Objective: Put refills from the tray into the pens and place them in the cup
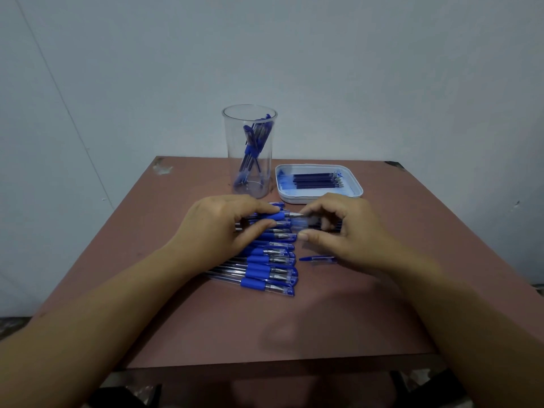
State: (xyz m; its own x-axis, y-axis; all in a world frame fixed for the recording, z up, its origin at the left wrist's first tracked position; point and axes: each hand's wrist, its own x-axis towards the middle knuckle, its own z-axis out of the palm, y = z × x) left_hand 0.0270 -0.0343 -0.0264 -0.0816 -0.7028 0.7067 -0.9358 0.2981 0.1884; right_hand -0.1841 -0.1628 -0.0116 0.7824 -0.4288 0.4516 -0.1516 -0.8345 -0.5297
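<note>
Two forearms (97,328) reach over the table (265,343), past a row of pens (265,269) lying left of centre. Over the row's far end, the left hand (223,228) pinches one pen (276,215) by its blue grip, tip pointing right. The right hand (347,231) curls round a clear piece (306,223) at that tip, possibly the cap; blur hides which. This is likely capping. Next, the pen must be lifted to the far cup (250,151), left of the tray (319,195) of refills (316,179).

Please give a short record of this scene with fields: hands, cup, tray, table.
left hand: grips a blue pen by its grip
right hand: holds a clear pen part at that pen's tip; blurred
cup: upright, several pens inside
tray: holds dark refills, right of the cup
table: row of pens below the hands, one pen cap beside it
</note>
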